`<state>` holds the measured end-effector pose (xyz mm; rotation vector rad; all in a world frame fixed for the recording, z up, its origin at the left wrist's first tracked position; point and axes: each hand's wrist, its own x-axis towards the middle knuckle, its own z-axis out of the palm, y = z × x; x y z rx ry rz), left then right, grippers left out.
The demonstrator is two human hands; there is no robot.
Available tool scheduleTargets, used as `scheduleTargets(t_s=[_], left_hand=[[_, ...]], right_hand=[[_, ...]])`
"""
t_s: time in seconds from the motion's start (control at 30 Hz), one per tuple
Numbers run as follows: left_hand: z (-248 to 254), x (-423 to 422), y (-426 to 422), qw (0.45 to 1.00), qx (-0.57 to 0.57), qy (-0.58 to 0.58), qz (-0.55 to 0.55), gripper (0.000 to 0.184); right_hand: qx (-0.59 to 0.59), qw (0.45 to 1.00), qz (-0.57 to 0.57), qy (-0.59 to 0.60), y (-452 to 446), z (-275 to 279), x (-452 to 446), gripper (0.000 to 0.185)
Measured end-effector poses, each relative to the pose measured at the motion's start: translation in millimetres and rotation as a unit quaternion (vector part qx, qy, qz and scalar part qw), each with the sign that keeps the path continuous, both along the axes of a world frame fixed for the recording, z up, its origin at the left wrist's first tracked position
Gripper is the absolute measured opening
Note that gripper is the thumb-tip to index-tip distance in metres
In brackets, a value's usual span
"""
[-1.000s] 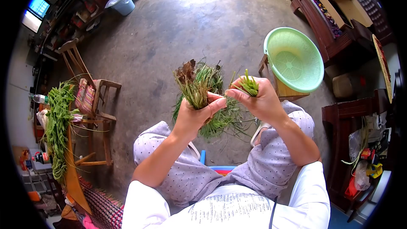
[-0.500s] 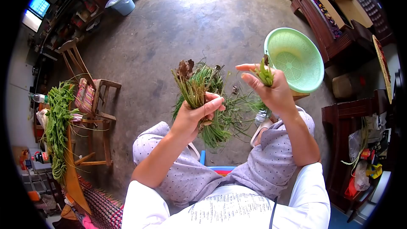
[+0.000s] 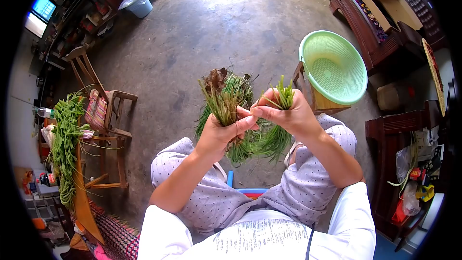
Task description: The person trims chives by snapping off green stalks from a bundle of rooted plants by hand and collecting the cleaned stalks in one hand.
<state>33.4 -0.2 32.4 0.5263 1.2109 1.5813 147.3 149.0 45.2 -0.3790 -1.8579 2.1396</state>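
In front of my knees, my left hand point(image 3: 217, 137) is closed around a thick bunch of thin greens point(image 3: 219, 106), with brownish, ragged stem ends upward and leaves hanging below. My right hand point(image 3: 299, 115) grips a smaller bunch of greens point(image 3: 285, 97); its stem ends are pale green and clean, its fine leaves dangling under the palm. The thumb and fingertips of both hands meet between the two bunches. What the right fingertips pinch there is too small to make out. Behind the left bunch, a loose heap of greens point(image 3: 240, 86) lies on the floor.
A light green plastic colander point(image 3: 353, 94) rests tilted on a small wooden stool point(image 3: 322, 102) at right. On the left are a wooden chair point(image 3: 115, 110) and a table edge with more leafy greens point(image 3: 67, 139). A lined blue bin point(image 3: 140, 9) stands farther back.
My right hand has moved left and down from beside the colander to my left hand, carrying its small bunch. The left hand has stayed nearly in place.
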Motion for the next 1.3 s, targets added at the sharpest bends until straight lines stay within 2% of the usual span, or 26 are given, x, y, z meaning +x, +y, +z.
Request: scheduleTargets(t_s=[0.1, 0.2, 0.27, 0.4, 0.47, 0.6, 0.77, 0.83, 0.93, 1.07, 1.13, 1.17, 1.23, 1.3], left_hand=[[5, 1, 0, 1.0, -0.016, 0.001, 0.003, 0.013], [8, 0, 0, 0.999, -0.025, -0.031, -0.007, 0.012], [8, -1, 0, 0.996, -0.041, -0.073, -0.02, 0.014], [10, -2, -1, 0.995, -0.05, -0.089, -0.022, 0.015], [10, -4, -2, 0.991, -0.042, -0.117, -0.042, 0.016], [12, -5, -6, 0.994, -0.038, -0.097, -0.046, 0.016], [12, -7, -12, 0.993, -0.03, -0.099, -0.049, 0.016], [12, -7, -13, 0.994, -0.034, -0.094, -0.037, 0.016], [9, -8, -14, 0.995, -0.038, -0.091, -0.027, 0.016], [9, -8, -13, 0.995, -0.037, -0.084, -0.034, 0.017], [9, -8, -12, 0.995, -0.041, -0.085, -0.03, 0.017], [9, -8, -11, 0.995, -0.046, -0.087, -0.028, 0.017], [7, -8, -10, 0.995, -0.043, -0.084, -0.031, 0.017], [4, -7, -8, 0.995, -0.041, -0.081, -0.034, 0.017]], right_hand=[[0.019, 1.0, -0.018, 0.011, 0, 1, 1, 0.014], [0.034, 0.999, -0.023, 0.008, 0, 4, 2, 0.013], [0.095, 0.995, -0.033, 0.019, 2, 1, 3, 0.013], [0.11, 0.992, -0.042, 0.036, 2, 2, 3, 0.013], [0.154, 0.982, -0.095, 0.055, 3, 7, 3, 0.012], [0.175, 0.97, -0.166, 0.025, 12, 13, 7, 0.01], [0.195, 0.965, -0.176, 0.002, 22, 20, 14, 0.01], [0.272, 0.951, -0.144, -0.01, 21, 34, 17, 0.01], [0.293, 0.949, -0.112, -0.032, 19, 34, 20, 0.013], [0.278, 0.96, -0.041, -0.015, 22, 22, 23, 0.023], [0.201, 0.977, 0.054, -0.053, 25, 31, 25, 0.03], [0.201, 0.977, 0.054, -0.053, 24, 33, 25, 0.03], [0.107, 0.993, 0.039, -0.031, 20, 35, 22, 0.032], [0.068, 0.996, 0.047, -0.014, 13, 26, 17, 0.03]])
